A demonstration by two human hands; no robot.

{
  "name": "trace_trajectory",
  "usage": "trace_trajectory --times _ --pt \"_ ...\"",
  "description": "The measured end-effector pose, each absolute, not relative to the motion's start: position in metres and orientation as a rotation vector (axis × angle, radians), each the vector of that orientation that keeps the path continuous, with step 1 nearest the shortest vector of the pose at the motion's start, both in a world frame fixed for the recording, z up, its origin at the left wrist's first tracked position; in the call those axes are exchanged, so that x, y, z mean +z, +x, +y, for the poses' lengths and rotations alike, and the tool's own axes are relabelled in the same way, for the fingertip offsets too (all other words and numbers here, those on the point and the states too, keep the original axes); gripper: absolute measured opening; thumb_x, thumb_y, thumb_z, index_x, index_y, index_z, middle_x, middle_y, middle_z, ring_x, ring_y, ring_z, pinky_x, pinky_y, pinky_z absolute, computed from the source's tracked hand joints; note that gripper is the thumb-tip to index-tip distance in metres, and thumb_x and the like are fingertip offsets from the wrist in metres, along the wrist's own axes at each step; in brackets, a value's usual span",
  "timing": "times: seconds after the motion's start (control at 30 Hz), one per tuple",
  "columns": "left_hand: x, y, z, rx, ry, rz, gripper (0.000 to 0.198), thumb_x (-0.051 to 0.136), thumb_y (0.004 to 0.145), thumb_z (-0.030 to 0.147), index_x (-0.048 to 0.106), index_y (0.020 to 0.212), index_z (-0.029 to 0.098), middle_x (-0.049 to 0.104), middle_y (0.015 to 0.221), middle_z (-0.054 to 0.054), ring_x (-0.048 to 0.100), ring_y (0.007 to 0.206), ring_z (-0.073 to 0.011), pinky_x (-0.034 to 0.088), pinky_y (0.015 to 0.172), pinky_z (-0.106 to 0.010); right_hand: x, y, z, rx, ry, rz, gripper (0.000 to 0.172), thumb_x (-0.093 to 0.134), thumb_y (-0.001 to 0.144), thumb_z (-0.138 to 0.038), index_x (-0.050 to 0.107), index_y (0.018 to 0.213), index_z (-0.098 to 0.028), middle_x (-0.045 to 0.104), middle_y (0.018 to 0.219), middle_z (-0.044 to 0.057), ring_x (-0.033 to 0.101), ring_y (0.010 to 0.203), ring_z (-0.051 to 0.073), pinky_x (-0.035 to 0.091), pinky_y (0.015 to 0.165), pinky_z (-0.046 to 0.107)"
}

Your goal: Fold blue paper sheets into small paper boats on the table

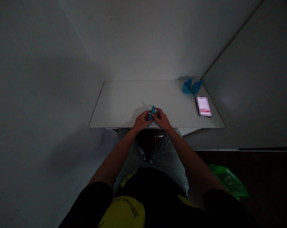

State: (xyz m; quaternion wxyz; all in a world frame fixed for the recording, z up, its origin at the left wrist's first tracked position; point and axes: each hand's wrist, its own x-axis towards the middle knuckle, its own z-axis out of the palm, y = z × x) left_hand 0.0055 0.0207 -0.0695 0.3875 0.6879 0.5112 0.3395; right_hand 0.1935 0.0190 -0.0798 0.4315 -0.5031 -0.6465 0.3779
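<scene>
A narrow piece of folded blue paper [152,111] stands tilted between my hands, just above the front edge of the white table [119,98]. My left hand [141,121] grips its lower left side, fingers curled. From the right, my right hand [161,118] pinches the same paper with thumb and fingers. Its lower end is partly hidden behind the fingers, and the exact fold cannot be made out.
At the table's back right corner sits a blue folded-paper shape [191,86] with two raised points. In front of it lies a phone [203,106] with a lit, blurred screen. Walls border the table behind and at the sides. A green translucent object [229,180] is at lower right.
</scene>
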Motion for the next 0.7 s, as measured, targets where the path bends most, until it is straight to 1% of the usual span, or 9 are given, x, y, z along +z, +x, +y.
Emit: trace_trajectory --times 0.07,0.1,0.2,0.27,0.33,0.43,0.57,0.7 --pt "-0.068 0.000 0.020 0.838 1.767 1.224 0.061 0.085 0.086 0.041 0.066 0.141 0.022 0.076 0.099 -0.002 0.071 0.086 -0.0182 0.058 0.084 -0.032 -0.079 0.196 0.019 0.940 -1.276 -1.663 0.058 0.067 0.096 -0.066 0.062 0.138 -0.026 0.075 0.095 0.004 0.069 0.081 0.022 0.056 0.076 0.037" --pt "-0.068 -0.002 0.020 0.830 1.774 1.191 0.065 0.085 0.085 0.042 0.065 0.144 0.022 0.076 0.101 -0.002 0.071 0.087 -0.0186 0.058 0.085 -0.032 -0.078 0.197 0.019 0.941 -1.287 -1.686 0.058 0.068 0.095 -0.067 0.063 0.137 -0.026 0.076 0.096 0.004 0.070 0.082 0.023 0.056 0.077 0.037" --pt "-0.069 -0.005 0.021 0.801 1.786 1.148 0.072 0.085 0.085 0.044 0.062 0.150 0.024 0.078 0.106 -0.003 0.073 0.090 -0.0196 0.058 0.087 -0.033 -0.076 0.200 0.018 0.946 -1.310 -1.734 0.062 0.070 0.095 -0.068 0.064 0.139 -0.025 0.078 0.099 0.005 0.072 0.084 0.024 0.058 0.077 0.037" --pt "-0.071 -0.005 0.023 0.793 1.785 1.142 0.075 0.086 0.084 0.045 0.062 0.152 0.025 0.078 0.106 -0.004 0.073 0.091 -0.0201 0.059 0.087 -0.034 -0.074 0.201 0.017 0.945 -1.312 -1.753 0.061 0.068 0.096 -0.068 0.064 0.139 -0.024 0.079 0.102 0.006 0.073 0.087 0.025 0.058 0.080 0.038" --pt "-0.073 -0.006 0.024 0.804 1.774 1.122 0.076 0.087 0.084 0.046 0.062 0.151 0.023 0.078 0.104 -0.004 0.073 0.090 -0.0205 0.059 0.087 -0.034 -0.072 0.202 0.017 0.941 -1.302 -1.771 0.060 0.064 0.098 -0.067 0.065 0.139 -0.023 0.078 0.101 0.006 0.072 0.087 0.025 0.057 0.081 0.039" --pt "-0.073 -0.008 0.026 0.816 1.759 1.084 0.075 0.088 0.084 0.046 0.063 0.150 0.020 0.078 0.103 -0.005 0.073 0.089 -0.0200 0.059 0.087 -0.034 -0.070 0.202 0.018 0.928 -1.280 -1.798 0.060 0.062 0.100 -0.068 0.066 0.138 -0.022 0.077 0.097 0.006 0.071 0.084 0.024 0.056 0.078 0.037" --pt "-0.072 -0.011 0.029 0.801 1.770 1.058 0.071 0.086 0.086 0.044 0.063 0.149 0.019 0.077 0.101 -0.004 0.072 0.087 -0.0185 0.059 0.087 -0.034 -0.071 0.202 0.019 0.928 -1.263 -1.779 0.065 0.064 0.098 -0.069 0.064 0.142 -0.021 0.077 0.095 0.005 0.069 0.081 0.023 0.055 0.075 0.036" --pt "-0.070 -0.012 0.031 0.780 1.766 1.056 0.067 0.084 0.087 0.043 0.065 0.147 0.020 0.076 0.098 -0.003 0.071 0.085 -0.0180 0.059 0.086 -0.033 -0.074 0.203 0.021 0.966 -1.247 -1.758 0.067 0.068 0.095 -0.069 0.064 0.142 -0.022 0.076 0.093 0.004 0.067 0.076 0.021 0.056 0.072 0.035"
